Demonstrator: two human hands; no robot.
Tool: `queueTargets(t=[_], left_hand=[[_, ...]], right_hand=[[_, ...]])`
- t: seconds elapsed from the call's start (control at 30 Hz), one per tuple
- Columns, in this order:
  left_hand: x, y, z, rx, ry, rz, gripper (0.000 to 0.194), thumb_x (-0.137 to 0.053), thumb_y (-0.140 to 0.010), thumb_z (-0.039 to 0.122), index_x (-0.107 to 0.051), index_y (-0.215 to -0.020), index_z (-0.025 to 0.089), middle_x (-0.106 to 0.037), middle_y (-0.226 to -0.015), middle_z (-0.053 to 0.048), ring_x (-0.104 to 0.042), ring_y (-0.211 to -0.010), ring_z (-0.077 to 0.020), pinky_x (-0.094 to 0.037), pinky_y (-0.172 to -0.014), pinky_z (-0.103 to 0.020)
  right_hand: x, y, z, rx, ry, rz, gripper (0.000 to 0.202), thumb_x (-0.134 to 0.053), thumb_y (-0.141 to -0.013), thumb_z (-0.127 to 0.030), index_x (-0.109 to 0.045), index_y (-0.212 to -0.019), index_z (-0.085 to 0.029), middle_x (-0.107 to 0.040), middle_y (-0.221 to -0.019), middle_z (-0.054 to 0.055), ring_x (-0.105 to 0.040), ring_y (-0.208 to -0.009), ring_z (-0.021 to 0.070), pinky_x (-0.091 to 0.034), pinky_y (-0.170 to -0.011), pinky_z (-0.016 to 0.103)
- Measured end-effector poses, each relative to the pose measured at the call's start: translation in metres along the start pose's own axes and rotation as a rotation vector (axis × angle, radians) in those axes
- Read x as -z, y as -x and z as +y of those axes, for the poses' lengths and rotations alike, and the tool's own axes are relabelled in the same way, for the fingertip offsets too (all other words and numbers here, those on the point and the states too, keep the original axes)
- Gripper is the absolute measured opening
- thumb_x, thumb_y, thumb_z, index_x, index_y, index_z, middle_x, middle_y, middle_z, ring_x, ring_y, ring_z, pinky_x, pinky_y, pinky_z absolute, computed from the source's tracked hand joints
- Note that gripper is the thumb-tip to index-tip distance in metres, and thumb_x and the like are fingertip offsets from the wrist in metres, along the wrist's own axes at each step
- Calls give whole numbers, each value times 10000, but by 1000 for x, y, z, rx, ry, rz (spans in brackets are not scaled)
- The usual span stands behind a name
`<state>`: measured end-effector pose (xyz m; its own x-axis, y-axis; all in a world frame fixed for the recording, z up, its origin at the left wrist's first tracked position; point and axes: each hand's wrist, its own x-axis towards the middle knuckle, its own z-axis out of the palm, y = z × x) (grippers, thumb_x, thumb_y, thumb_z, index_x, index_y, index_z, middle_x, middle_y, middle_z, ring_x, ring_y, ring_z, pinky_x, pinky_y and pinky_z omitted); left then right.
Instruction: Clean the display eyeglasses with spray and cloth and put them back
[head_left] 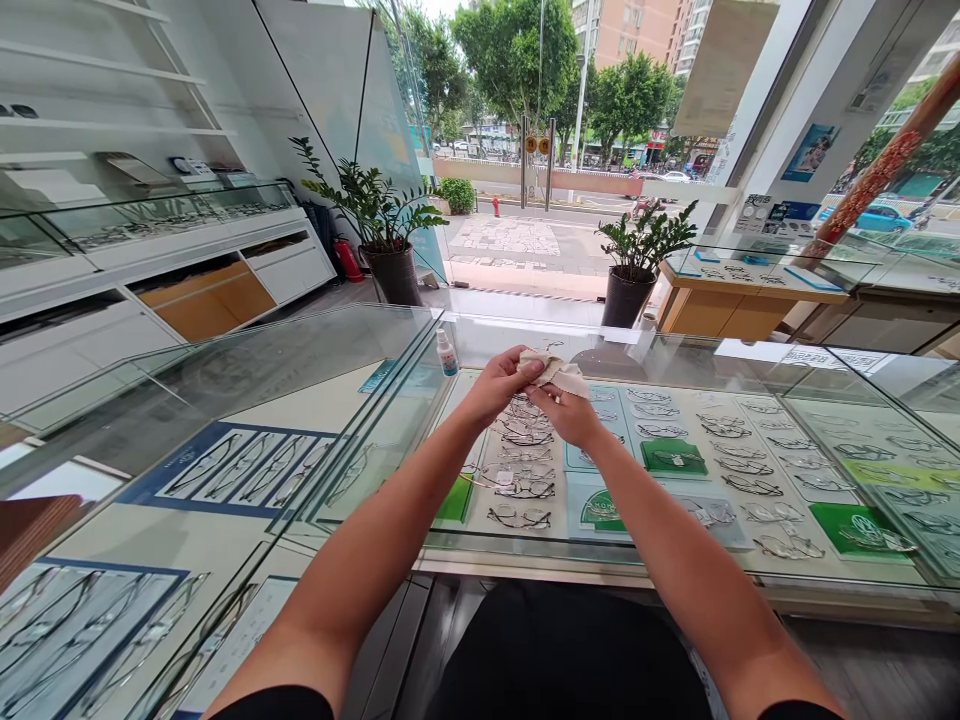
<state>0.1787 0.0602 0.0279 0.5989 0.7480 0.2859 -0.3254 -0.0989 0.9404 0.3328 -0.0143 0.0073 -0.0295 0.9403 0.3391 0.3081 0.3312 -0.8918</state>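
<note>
Above the glass display counter (465,545), both hands come together on a cream cleaning cloth (568,375) with a zigzag edge. My left hand (502,385) pinches its left side, the thumb pressed on top. From the right, my right hand (568,414) grips the lower part of the cloth. Whether something lies inside the folds is hidden. A small spray bottle (448,356) with a white cap and blue liquid stands upright on the glass, left of my left hand.
Under the glass lie rows of eyeglasses (521,517) and green display cards (673,457). On the left, another glass section holds frames on blue-edged trays (247,465). Potted plants (395,275) flank the glass door (536,165). A red fire extinguisher (346,260) stands beyond.
</note>
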Motion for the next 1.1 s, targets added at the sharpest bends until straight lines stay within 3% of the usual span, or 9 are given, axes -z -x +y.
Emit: queueTargets(t=[0.23, 0.43, 0.7, 0.93, 1.1], left_hand=[[-2, -3, -2, -10, 83, 66, 531, -874, -812, 654, -685, -913, 169, -635, -752, 6, -562, -680, -130, -447, -656, -267], [-3, -2, 4, -22, 182, 75, 515, -956, -757, 541, -702, -1011, 172, -706, -896, -21, -637, -774, -141, -529, -708, -272], [-3, -1, 6, -30, 210, 57, 467, -972, -753, 457, -692, -989, 166, -692, -843, -10, -600, -681, -130, -501, -640, -288], [-2, -1, 7, -12, 227, 106, 455, -996, -712, 387, -675, -944, 164, -713, -838, -16, -611, -672, -134, -468, -596, -272], [0, -4, 5, -26, 238, 130, 453, -948, -779, 492, -723, -942, 135, -676, -758, -5, -584, -638, -114, -478, -621, -262]], right_hand=[[3, -2, -11, 7, -104, 34, 388, -667, -929, -588, -816, -870, -235, -777, -955, 57, -653, -1010, 273, -520, -954, 412], [6, -10, -8, -17, -337, 80, 382, -766, -841, -596, -816, -823, -218, -763, -876, 49, -663, -963, 257, -528, -961, 414], [5, -11, -11, -105, -477, 77, 478, -830, -743, -620, -839, -1019, -230, -815, -991, 66, -719, -1027, 270, -545, -1034, 442], [6, -10, -7, -86, -520, 29, 437, -820, -805, -573, -846, -1060, -219, -816, -979, 67, -727, -1023, 277, -550, -999, 429], [10, -7, -10, -52, -466, -35, 338, -817, -839, -554, -875, -916, -229, -817, -925, 66, -706, -986, 258, -515, -1009, 420]])
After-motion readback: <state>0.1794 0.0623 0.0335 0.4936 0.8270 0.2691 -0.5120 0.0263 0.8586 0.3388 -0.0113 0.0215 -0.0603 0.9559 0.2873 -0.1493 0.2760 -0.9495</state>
